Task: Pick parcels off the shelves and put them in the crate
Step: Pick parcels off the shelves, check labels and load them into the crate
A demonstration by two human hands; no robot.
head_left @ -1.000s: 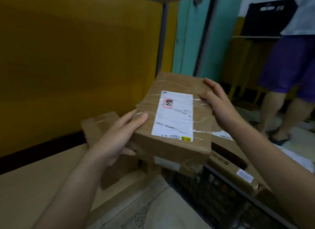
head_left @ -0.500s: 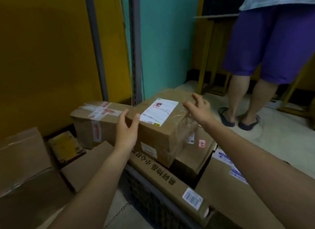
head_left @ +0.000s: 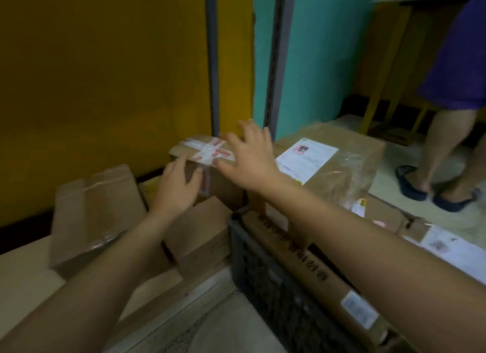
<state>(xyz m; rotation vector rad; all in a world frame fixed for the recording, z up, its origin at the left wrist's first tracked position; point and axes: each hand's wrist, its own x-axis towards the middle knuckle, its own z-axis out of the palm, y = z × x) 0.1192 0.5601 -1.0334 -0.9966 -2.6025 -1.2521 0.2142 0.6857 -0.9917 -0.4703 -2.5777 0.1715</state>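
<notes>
The brown parcel with the white label lies on top of other boxes in the black crate, and neither hand touches it. Left of it sits a taped parcel with red-and-white tape. My left hand lies against that parcel's near left side with straight fingers. My right hand hovers over its top right corner with spread fingers; contact is unclear. A long brown box with printed characters lies along the crate's near edge.
Several plain cardboard boxes lie on the low shelf at left, before a yellow wall. Grey shelf posts stand behind the taped parcel. A person in purple shorts and dark sandals stands at the right. More labelled boxes fill the crate's right.
Both hands let go of the labelled parcel, which now rests on the crate's boxes, and moved left onto the taped parcel. The view swung slightly left and closer.
</notes>
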